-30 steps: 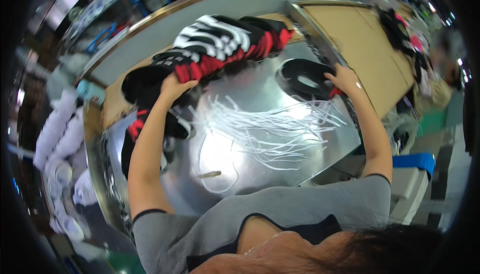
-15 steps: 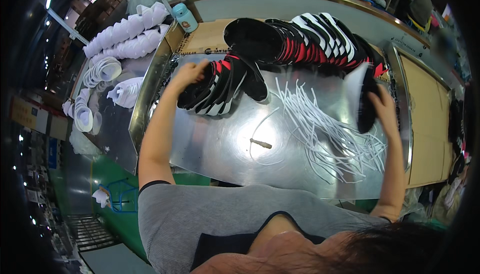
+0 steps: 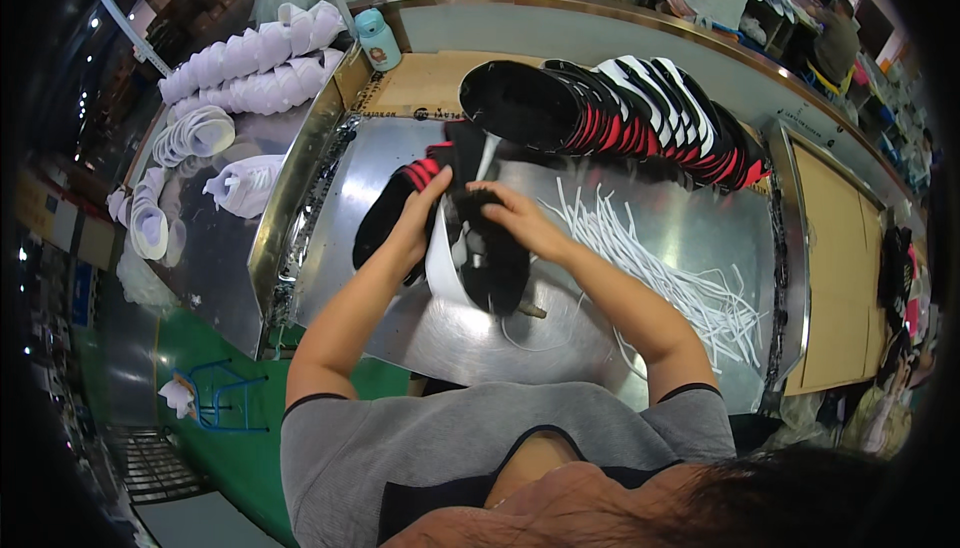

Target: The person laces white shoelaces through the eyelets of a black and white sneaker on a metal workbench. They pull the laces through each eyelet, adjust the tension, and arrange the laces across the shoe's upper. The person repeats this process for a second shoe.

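A black shoe upper (image 3: 497, 263) with a white side is between my two hands over the metal tabletop (image 3: 400, 333), partly smeared by motion. My left hand (image 3: 421, 210) grips it along the white left side. My right hand (image 3: 517, 219) is closed on its right side, fingers pointing left. Against the back of my left hand leans a small stack of black and red shoe uppers (image 3: 385, 220), partly covered by my wrist. Right of my right forearm lies a loose heap of white shoelaces (image 3: 655, 273). Just the end of a small tool's handle (image 3: 536, 312) shows beside the upper.
A long row of black, white and red uppers (image 3: 640, 113) lines the back of the table. White uppers (image 3: 245, 60) fill the side surface at left, past a raised metal edge (image 3: 283, 238). A blue bottle (image 3: 377, 40) stands at the back left; cardboard (image 3: 845, 278) covers the right.
My right hand has swung in from the far right with the black and white upper. My left hand has come off the small stack and now holds that upper too.
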{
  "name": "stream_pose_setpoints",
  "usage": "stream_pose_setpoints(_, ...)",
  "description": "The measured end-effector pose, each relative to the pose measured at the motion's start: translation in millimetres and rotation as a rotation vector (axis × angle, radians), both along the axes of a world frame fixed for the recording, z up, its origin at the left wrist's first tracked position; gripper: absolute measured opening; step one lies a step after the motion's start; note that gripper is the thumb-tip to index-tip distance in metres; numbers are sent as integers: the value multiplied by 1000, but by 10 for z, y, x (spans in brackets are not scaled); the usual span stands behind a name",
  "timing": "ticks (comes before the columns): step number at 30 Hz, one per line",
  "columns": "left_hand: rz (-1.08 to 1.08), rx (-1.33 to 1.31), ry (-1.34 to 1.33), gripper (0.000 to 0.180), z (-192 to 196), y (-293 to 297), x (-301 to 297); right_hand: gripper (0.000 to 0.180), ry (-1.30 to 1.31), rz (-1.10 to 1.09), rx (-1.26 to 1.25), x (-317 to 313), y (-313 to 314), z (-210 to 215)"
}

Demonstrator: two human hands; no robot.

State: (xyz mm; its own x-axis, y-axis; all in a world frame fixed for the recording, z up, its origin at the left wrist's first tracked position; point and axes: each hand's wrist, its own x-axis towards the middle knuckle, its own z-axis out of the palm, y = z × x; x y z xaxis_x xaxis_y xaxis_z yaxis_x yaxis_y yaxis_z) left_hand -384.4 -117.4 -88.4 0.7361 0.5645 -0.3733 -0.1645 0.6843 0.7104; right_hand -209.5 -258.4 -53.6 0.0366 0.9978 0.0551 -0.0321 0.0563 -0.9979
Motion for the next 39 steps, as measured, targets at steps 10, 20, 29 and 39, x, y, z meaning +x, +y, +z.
stream_pose_setpoints(10,307,1799,773,47,559,-886,-239,26,-64,-64,296,-460,-368,-490)
stream_pose_setpoints(20,224,1987,648,45,68,-256,761,28,-32,-323,97,306,111,-824)
stream_pose_setpoints(29,147,1671,994,58,122,-56,1437,14,-25,-706,-29,759,-556,-500)
stream_pose_setpoints(39,78,1314,633,73,339,-176,1481,34,-64,-735,220,627,-1381,-241)
